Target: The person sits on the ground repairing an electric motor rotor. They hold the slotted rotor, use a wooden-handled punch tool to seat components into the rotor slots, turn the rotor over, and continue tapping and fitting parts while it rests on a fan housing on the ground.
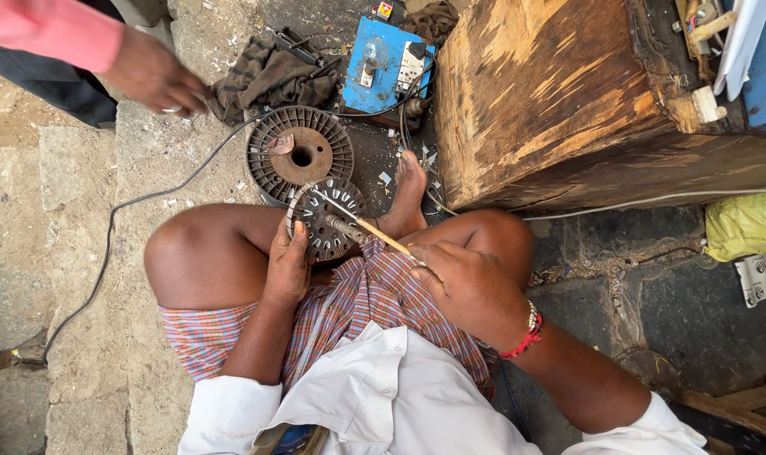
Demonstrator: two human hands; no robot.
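Your left hand [287,261] closes its fingers [297,238] around the rim of a small slotted metal disc [326,221], held upright above your bare knees, while your right hand [463,282] pinches a thin wooden-handled tool [368,232] whose metal tip touches the disc's face. Both grips are tight, fingers curled with no gap showing. Just beyond the disc, a second, larger slotted ring with a rusty centre hub [301,155] lies flat on the stone floor [160,152], making two slotted pieces in all. One bare foot [406,194] rests beside it, against a big wooden block [551,101]. Farther out lie a blue electrical box carrying a bulb [383,72], a crumpled dark cloth [269,76] and one black cable [139,202]. Another person's hand [155,80], in a pink sleeve, reaches toward the cloth.
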